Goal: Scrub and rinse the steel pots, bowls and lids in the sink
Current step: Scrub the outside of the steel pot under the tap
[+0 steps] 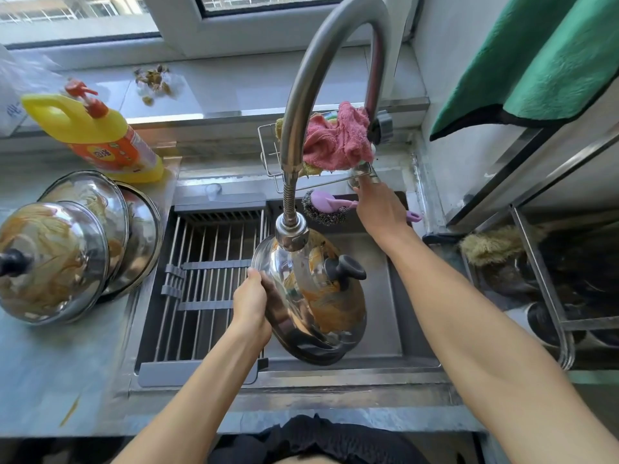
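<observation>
My left hand (252, 301) grips the left rim of a steel lid (321, 306) with a black knob, held tilted in the sink (415, 329) right under the faucet head (290, 231). Orange-brown grease streaks the lid, and water runs over it. My right hand (378, 207) reaches to the back of the sink and holds the faucet handle (366, 177). Three greasy steel lids (53, 259) lean stacked on the counter at the left.
A steel-wool scrubber with a purple handle (323, 205) lies at the sink's back edge. A wire rack holds a pink cloth (338, 139). A yellow detergent bottle (97, 132) stands back left. A roll-up drying rack (204, 289) covers the sink's left half. Shelving stands right.
</observation>
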Action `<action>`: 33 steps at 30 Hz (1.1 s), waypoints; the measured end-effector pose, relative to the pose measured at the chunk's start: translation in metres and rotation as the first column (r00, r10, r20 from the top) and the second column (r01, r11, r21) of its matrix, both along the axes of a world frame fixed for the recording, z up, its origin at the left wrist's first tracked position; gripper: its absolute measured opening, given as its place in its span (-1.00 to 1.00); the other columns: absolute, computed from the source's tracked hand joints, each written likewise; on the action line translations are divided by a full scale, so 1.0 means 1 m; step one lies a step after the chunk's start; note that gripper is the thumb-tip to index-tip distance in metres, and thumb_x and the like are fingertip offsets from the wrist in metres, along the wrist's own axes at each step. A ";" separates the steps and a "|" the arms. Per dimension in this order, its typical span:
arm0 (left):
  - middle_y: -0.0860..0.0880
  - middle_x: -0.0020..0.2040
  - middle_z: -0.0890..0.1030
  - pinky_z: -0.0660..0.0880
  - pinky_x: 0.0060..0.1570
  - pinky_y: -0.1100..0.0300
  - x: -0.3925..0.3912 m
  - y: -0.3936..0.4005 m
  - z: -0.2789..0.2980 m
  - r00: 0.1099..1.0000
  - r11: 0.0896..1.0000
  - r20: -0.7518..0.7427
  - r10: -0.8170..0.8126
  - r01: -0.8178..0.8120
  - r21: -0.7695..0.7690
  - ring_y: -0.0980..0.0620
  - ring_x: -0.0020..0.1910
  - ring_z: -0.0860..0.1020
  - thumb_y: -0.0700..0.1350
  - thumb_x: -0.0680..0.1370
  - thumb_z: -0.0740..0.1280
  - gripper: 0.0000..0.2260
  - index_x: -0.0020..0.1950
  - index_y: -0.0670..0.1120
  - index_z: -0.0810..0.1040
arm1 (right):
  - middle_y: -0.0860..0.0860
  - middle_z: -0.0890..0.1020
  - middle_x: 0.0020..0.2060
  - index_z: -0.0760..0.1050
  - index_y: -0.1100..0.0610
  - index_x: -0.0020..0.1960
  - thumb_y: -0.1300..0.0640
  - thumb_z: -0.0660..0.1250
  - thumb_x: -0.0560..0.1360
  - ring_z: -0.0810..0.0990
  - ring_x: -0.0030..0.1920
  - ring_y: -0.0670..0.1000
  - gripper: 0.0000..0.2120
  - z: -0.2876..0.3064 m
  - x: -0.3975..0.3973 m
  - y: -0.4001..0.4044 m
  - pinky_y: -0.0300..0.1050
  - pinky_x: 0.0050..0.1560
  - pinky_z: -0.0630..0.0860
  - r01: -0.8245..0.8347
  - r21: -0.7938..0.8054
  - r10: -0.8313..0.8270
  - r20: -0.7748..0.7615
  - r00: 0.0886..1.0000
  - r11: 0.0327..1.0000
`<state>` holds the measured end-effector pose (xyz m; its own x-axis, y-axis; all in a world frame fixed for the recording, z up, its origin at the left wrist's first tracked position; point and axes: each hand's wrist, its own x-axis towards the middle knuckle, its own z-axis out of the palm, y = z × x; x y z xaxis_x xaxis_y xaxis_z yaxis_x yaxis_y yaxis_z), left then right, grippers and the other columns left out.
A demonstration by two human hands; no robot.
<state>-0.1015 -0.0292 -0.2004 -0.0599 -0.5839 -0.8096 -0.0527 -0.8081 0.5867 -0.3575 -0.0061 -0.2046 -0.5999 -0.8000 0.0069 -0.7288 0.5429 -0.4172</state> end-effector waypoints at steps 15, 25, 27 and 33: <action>-0.02 -0.38 0.52 0.57 0.00 -0.03 0.004 -0.018 -0.007 0.991 0.990 0.057 -0.122 0.126 -0.062 -0.02 -0.32 0.53 0.12 0.69 0.17 -0.58 -0.33 0.00 0.44 | -0.01 0.62 -0.11 0.43 0.16 0.36 -0.03 0.22 0.62 0.57 -0.14 -0.02 -0.61 0.013 0.042 0.053 -0.09 -0.10 0.52 0.234 -0.035 -0.200 0.406 0.892 0.972; -0.13 -0.06 0.75 0.62 0.11 -0.08 -0.012 -0.008 -0.007 0.973 0.969 0.013 -0.229 0.229 -0.088 -0.11 -0.06 0.72 0.13 0.65 0.26 -0.67 0.05 -0.09 0.67 | 0.10 0.59 -0.14 0.57 -0.02 0.15 -0.04 0.11 0.63 0.55 -0.22 0.14 -0.72 0.061 0.072 0.076 -0.04 -0.29 0.40 -0.086 0.170 0.037 0.272 0.962 0.982; -0.11 -0.09 0.75 0.62 0.09 -0.06 -0.014 -0.005 -0.005 0.967 0.959 0.036 -0.252 0.255 -0.122 -0.10 -0.07 0.72 0.16 0.63 0.28 -0.65 0.03 -0.11 0.67 | 0.09 0.58 -0.16 0.54 0.06 0.05 -0.01 0.12 0.64 0.55 -0.23 0.13 -0.75 0.068 0.056 0.078 -0.04 -0.29 0.42 0.005 0.240 -0.058 0.212 0.976 0.971; -0.18 -0.06 0.74 0.60 0.15 -0.15 -0.018 -0.013 -0.008 0.956 0.936 0.107 -0.274 0.291 -0.199 -0.19 0.00 0.70 0.25 0.57 0.32 -0.49 0.04 -0.20 0.70 | 0.15 0.57 -0.08 0.47 0.04 0.16 0.05 0.07 0.66 0.55 -0.12 0.24 -0.77 0.081 0.099 0.111 0.01 -0.20 0.37 -0.162 0.292 0.121 0.155 0.980 0.943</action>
<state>-0.1199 -0.0422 -0.2080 -0.1898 -0.7094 -0.6787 -0.3122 -0.6118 0.7268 -0.2582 0.1052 -0.1236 -0.4590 -0.8289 -0.3198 -0.7565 0.5534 -0.3485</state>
